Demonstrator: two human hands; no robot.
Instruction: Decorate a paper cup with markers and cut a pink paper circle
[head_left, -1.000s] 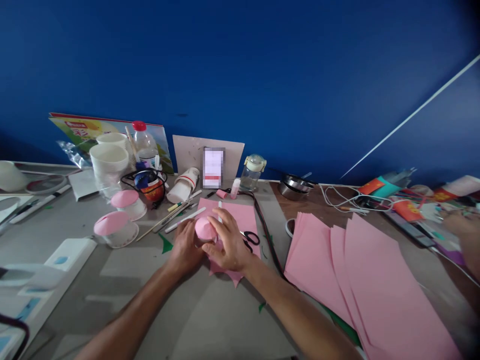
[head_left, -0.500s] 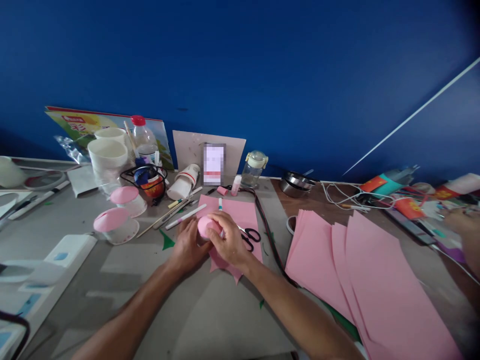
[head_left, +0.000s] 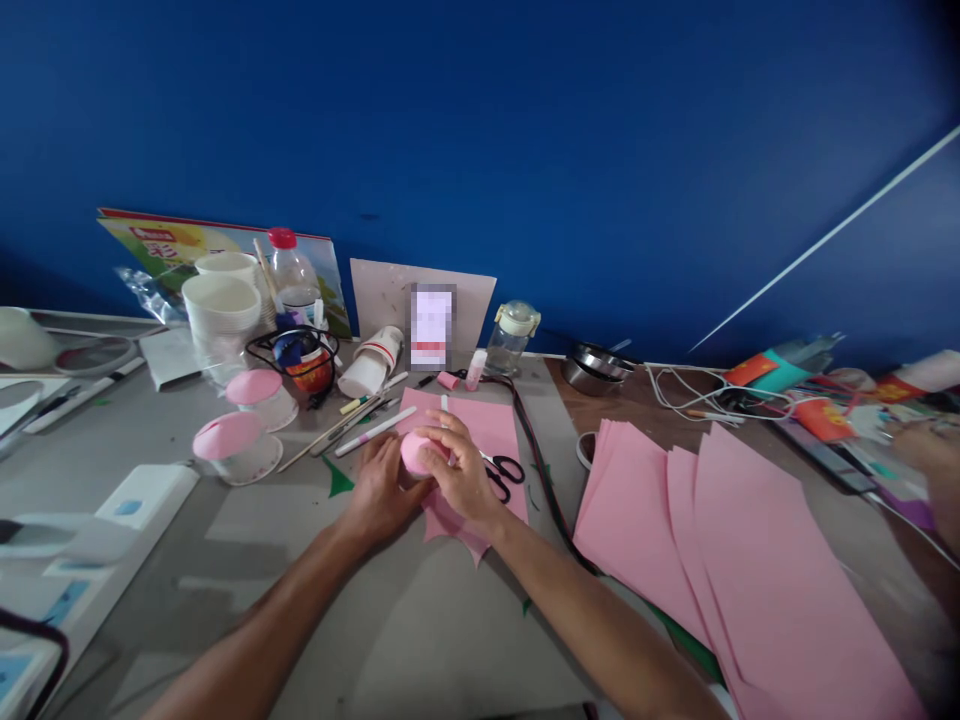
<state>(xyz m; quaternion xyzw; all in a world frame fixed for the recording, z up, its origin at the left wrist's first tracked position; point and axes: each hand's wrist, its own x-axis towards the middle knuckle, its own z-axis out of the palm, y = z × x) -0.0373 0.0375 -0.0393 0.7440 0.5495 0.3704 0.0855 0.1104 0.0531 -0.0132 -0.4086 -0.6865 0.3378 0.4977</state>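
My left hand (head_left: 379,482) is wrapped round the side of a pink-topped paper cup (head_left: 417,454) at the middle of the desk. From the right, my right hand (head_left: 459,468) presses its thumb on the pink paper top, while its other fingers reach over the far side. Most of the cup's wall is hidden by my hands. Beneath them lies a pink paper sheet (head_left: 491,425) with a jagged near edge. Black-handled scissors (head_left: 508,470) rest on it, right beside my right hand. Two more pink-topped cups (head_left: 229,437) stand to the left.
Pens and brushes (head_left: 375,430) lie left of the sheet. Stacked white cups (head_left: 221,305), a phone (head_left: 431,325), a glue stick (head_left: 475,370) and a glass jar (head_left: 512,340) line the back. Pink paper sheets (head_left: 765,540) spread at right, past a dark cable (head_left: 551,490). Another person's hand (head_left: 930,450) shows far right.
The fingers of my right hand have lifted and spread a little over the pink top. My left hand keeps its hold. The whole view has shifted slightly.
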